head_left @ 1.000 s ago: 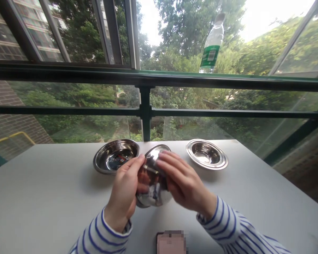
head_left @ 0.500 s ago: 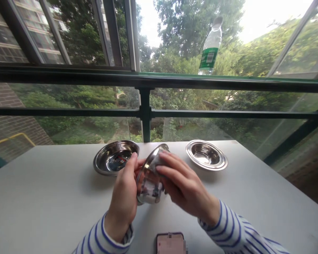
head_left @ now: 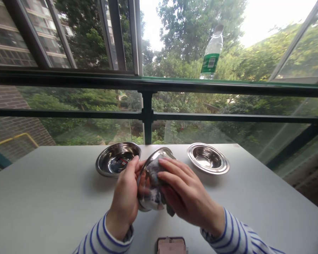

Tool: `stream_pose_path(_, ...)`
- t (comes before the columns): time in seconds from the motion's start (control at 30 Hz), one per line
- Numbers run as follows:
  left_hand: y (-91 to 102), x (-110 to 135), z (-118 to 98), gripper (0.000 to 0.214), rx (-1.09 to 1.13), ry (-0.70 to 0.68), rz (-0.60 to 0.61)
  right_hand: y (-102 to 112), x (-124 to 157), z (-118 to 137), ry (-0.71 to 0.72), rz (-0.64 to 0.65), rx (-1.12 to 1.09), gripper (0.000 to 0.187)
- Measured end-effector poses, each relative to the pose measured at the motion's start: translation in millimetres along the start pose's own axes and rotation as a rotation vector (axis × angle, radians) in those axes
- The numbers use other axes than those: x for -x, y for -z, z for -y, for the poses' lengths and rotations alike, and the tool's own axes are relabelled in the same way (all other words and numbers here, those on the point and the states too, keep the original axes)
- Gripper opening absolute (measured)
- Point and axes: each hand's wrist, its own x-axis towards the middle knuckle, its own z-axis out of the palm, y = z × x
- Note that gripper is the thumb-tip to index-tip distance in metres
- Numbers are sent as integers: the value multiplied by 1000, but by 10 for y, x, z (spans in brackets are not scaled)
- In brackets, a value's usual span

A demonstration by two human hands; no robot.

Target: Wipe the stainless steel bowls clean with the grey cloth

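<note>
A shiny stainless steel bowl (head_left: 147, 192) is held tilted above the middle of the table, its outer side facing me. My left hand (head_left: 125, 197) grips the left part of its rim, thumb up and fingers hidden behind. Against the outer wall, my right hand (head_left: 187, 192) presses a grey cloth (head_left: 155, 170). A corner of that cloth hangs below the palm, and the rest is covered by the fingers. Behind my left hand sits a wider steel bowl (head_left: 106, 160) with a dark, red-marked label inside.
A wide-rimmed steel bowl (head_left: 222, 168) stands at the back right of the white table (head_left: 55, 204). Near the front edge lies a phone (head_left: 171, 245), partly blurred out. A green railing (head_left: 95, 79) runs beyond the table, with a green-labelled plastic bottle (head_left: 211, 62) on it.
My right hand and the cloth have shifted slightly down and right on the bowl, and more cloth shows below the palm. The whole view has tilted a little upward.
</note>
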Motion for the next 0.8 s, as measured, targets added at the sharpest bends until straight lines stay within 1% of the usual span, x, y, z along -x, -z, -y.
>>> stream_pose_path(0.07, 5, 3, 1, 29, -40, -5, -35, -7, 4, 22, -37, -27, 48, 34)
stream_pose_path(0.1, 8, 3, 3, 28, -41, -14, -29, -16, 5, 52, -14, -11, 70, 36)
stream_pose_path(0.2, 17, 1, 15, 31, 7, -25, 16, -56, 2, 139, 174, 72, 112, 38)
stream_pose_path(0.23, 18, 2, 19, 35, 23, -10, 30, -66, 0, 143, 215, 79, 113, 37)
stream_pose_path(0.27, 19, 4, 22, 40, 29, 8, 34, -73, -2, 129, 225, 71, 107, 36)
stream_pose_path(0.3, 18, 8, 24, 44, 25, 24, 31, -74, -4, 98, 199, 46, 93, 36)
stream_pose_path(0.33, 17, 13, 25, 48, 10, 33, 24, -72, -5, 55, 131, 13, 70, 36)
stream_pose_path(0.43, 10, 34, 18, 50, -57, 28, -17, -55, -2, -63, -161, -89, -9, 34)
stream_pose_path(0.47, 7, 42, 14, 50, -72, 30, -26, -53, 2, -75, -220, -107, -21, 34)
stream_pose_path(0.5, 4, 49, 10, 50, -76, 38, -23, -56, 6, -66, -225, -106, -20, 36)
stream_pose_path(0.53, 2, 54, 7, 50, -68, 46, -12, -64, 11, -39, -171, -85, -9, 37)
stream_pose_path(0.63, 4, 57, 6, 51, -21, 29, -3, -96, 15, 85, 136, 12, 52, 39)
stream_pose_path(0.67, 8, 53, 10, 52, -15, 15, -9, -102, 13, 112, 204, 31, 65, 38)
stream_pose_path(0.7, 13, 47, 15, 53, -22, -4, -18, -103, 10, 121, 228, 33, 67, 37)
stream_pose_path(0.73, 19, 41, 20, 53, -47, -22, -28, -100, 8, 108, 214, 20, 56, 36)
stream_pose_path(0.8, 28, 30, 27, 52, -115, -47, -42, -85, 8, 22, 89, -31, -2, 36)
